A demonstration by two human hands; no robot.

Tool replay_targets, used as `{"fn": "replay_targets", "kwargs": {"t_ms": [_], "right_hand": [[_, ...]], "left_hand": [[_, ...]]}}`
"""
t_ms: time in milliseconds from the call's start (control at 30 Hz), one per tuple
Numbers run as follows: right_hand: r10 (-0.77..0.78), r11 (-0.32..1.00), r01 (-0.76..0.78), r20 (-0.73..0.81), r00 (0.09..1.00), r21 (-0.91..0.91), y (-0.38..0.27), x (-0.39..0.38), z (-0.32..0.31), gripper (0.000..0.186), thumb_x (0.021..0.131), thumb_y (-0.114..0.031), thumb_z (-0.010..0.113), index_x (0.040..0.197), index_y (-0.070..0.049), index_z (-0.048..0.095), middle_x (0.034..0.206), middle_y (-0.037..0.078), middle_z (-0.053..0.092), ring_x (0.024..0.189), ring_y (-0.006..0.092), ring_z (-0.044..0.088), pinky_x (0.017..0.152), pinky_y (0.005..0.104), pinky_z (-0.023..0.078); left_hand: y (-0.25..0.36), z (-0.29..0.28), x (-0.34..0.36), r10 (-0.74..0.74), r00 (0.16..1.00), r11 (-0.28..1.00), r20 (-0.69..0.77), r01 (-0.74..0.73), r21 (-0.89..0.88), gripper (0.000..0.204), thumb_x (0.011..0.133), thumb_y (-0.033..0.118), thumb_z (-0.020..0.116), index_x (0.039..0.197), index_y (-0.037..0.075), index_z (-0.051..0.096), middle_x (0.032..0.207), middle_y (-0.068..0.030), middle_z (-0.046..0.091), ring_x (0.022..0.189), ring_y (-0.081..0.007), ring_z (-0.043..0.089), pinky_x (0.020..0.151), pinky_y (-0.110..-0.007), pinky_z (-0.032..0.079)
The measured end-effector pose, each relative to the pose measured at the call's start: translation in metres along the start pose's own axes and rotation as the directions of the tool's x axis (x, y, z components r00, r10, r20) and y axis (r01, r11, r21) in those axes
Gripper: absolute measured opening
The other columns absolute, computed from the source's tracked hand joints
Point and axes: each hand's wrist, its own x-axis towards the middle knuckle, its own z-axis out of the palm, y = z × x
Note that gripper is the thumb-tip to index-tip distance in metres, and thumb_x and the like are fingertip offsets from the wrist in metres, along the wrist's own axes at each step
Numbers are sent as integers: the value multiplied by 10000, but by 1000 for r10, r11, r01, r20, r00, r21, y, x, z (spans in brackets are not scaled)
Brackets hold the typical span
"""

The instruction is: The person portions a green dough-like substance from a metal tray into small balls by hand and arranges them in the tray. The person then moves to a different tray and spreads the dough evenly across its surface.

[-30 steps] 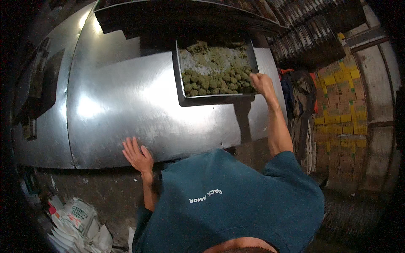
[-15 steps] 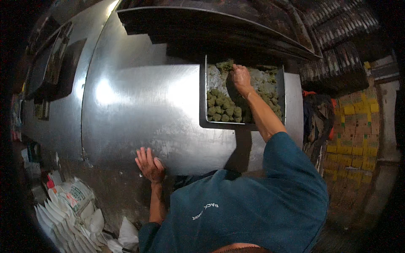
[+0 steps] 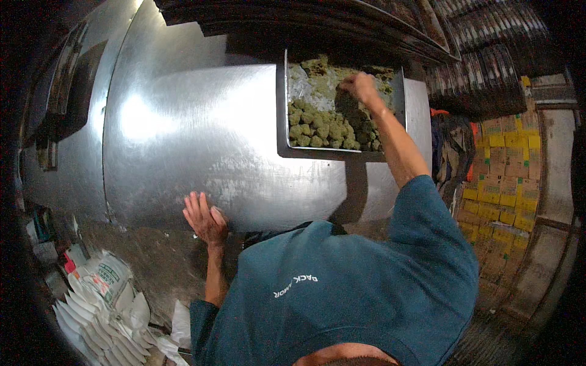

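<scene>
A rectangular metal tray lies on a steel table to the right. Many rough green dough-like balls crowd its near part. Toward its back, green smears and looser green lumps lie on a pale, shiny lining. Over the tray's middle, my right hand is closed with the fingers bunched together; what they hold, if anything, is hidden. My forearm and its shadow cover part of the balls. My left hand rests on the table's near edge, fingers stretched out and holding nothing.
The steel table spreads to the left of the tray. Dark stacked trays stand along its back, with more stacked metal trays at the far right. Yellow-brown cartons are beyond the right end. White sacks lie lower left.
My right hand has come away from the green lump at the tray's back left and moved rightward over the tray. My left hand stays at the table edge. The whole view has shifted slightly.
</scene>
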Motion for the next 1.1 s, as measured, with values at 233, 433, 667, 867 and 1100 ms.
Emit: {"fn": "replay_targets", "kwargs": {"t_ms": [233, 433, 667, 867, 1100], "right_hand": [[492, -382, -168, 354, 795, 909, -14, -44, -72, 245, 976, -252, 601, 1011, -15, 649, 788, 83, 639, 616, 206, 575, 610, 350, 510], [600, 81, -263, 163, 783, 961, -25, -30, -33, 330, 986, -360, 568, 841, -68, 621, 751, 49, 619, 573, 119, 510, 499, 287, 377], [62, 901, 183, -536, 842, 392, -1, -33, 1, 264, 923, -248, 622, 950, 14, 644, 781, 170, 670, 758, 388, 646, 713, 492, 485], [-5, 999, 1, -70, 998, -46, -13, -38, 1, 211, 809, -64, 643, 999, 22, 670, 870, 249, 675, 863, 453, 648, 749, 509, 517], [-82, 983, 57, -135, 988, -176, -34, -30, 16, 117, 778, -63, 609, 820, 30, 665, 826, 266, 662, 778, 416, 671, 654, 486, 549]], "left_hand": [[3, -7, 0, -30, 999, 998, 22, 31, -50, 484, 916, 137, 490, 1394, 67, 495, 1512, -161, 394, 1426, -378, 312, 1157, -567, 201], [3, -9, -1, -54, 998, 997, 34, 56, -56, 474, 920, 156, 507, 1388, 81, 506, 1518, -147, 392, 1428, -373, 311, 1161, -555, 198], [-1, -3, -6, -35, 999, 998, -11, 35, -53, 472, 927, 173, 502, 1389, 75, 504, 1517, -143, 394, 1433, -357, 308, 1169, -542, 192], [1, -6, -4, -45, 999, 997, 4, 45, -64, 477, 928, 173, 501, 1396, 84, 502, 1522, -138, 389, 1439, -354, 295, 1171, -545, 186], [2, -7, -2, -64, 997, 996, 37, 66, -63, 480, 922, 158, 502, 1398, 94, 503, 1526, -138, 384, 1440, -354, 292, 1171, -547, 184]]}}
